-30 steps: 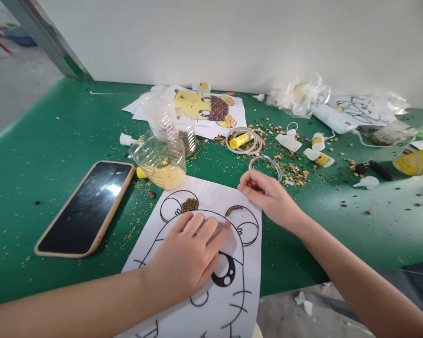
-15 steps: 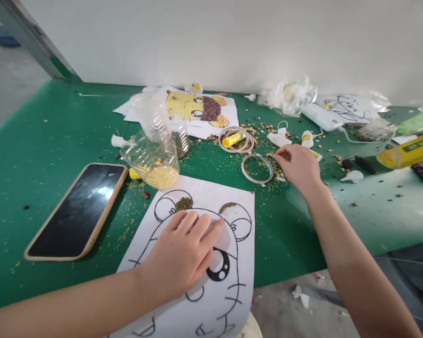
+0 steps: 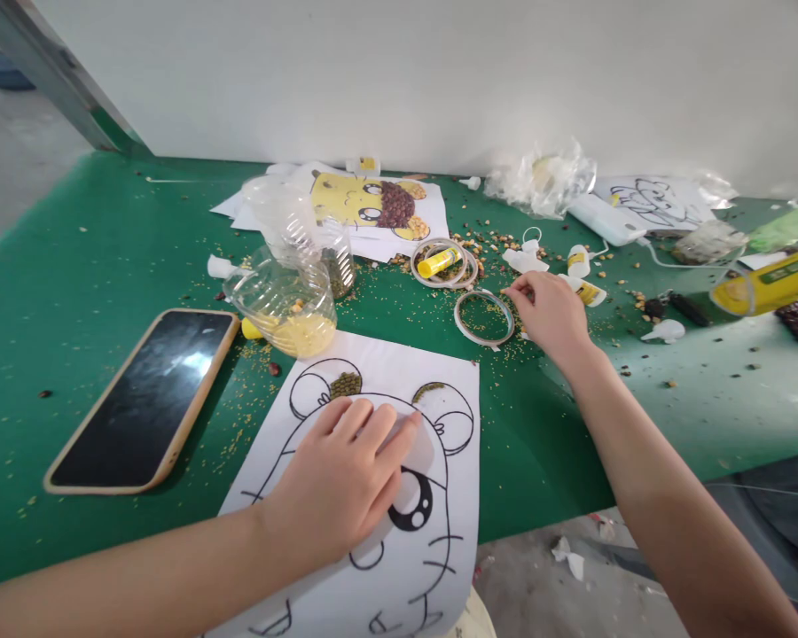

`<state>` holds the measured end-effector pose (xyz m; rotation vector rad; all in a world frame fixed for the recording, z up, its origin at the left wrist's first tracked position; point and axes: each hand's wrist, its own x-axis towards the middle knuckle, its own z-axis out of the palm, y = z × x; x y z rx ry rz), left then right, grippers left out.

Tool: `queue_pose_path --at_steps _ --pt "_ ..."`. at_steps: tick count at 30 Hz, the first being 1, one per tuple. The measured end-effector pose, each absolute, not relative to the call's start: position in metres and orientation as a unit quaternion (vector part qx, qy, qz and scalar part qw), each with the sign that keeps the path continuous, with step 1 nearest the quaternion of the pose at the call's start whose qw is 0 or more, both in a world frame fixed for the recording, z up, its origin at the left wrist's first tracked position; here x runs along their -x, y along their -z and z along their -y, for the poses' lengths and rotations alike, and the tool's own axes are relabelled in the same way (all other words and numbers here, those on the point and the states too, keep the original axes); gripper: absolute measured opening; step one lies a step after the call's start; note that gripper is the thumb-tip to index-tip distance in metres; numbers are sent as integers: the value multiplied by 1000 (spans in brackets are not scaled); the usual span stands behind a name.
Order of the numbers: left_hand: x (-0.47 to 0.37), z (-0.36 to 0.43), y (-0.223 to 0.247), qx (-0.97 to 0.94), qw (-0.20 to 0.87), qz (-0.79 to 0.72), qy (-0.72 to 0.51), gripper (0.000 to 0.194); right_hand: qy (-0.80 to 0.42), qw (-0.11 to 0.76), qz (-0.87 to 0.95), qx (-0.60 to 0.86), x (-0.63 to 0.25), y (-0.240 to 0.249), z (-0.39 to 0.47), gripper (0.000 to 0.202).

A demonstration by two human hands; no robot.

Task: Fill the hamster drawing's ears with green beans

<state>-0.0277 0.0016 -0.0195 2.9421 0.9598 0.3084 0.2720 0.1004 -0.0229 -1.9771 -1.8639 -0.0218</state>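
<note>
My left hand (image 3: 342, 478) lies on a sheet of paper (image 3: 412, 359) with a line-drawn cartoon animal head, its fingers spread over the forehead. Small green beans (image 3: 346, 384) fill part of one ear, and a thin row of them (image 3: 429, 389) edges the other ear. My right hand (image 3: 549, 315) is over the table beyond the sheet, thumb and forefinger pinched together. Something tiny may be between the fingertips, too small to name. Just left of those fingertips lies a tape roll (image 3: 484, 317); a white glue bottle with a yellow label (image 3: 586, 291) is behind the hand.
Left stands a phone (image 3: 143, 399). A cut clear plastic cup (image 3: 283, 306) holds yellow grains. Two more tape rings (image 3: 445, 263) surround a yellow glue stick (image 3: 439, 261). A partly covered picture (image 3: 372, 208), a plastic bag (image 3: 545, 182) and scattered seeds lie farther back.
My right hand has shifted slightly left, closer to the tape roll, uncovering more of the glue bottle behind it. My left hand stays on the paper.
</note>
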Motion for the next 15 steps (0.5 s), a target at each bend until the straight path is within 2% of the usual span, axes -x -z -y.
queue_pose_path --at_steps 3,4,7,15 --pt "27 -2 19 -945 11 -314 -94 37 -27 239 732 637 -244 15 -86 9" --pt "27 -2 19 -945 9 -313 -92 37 -57 259 778 569 -232 13 -80 8" --pt "28 -2 19 -949 2 -305 -83 40 -171 233 864 411 -201 11 -62 9" --pt "28 -4 18 -950 -11 -300 -83 37 -234 168 899 330 -190 13 -52 16"
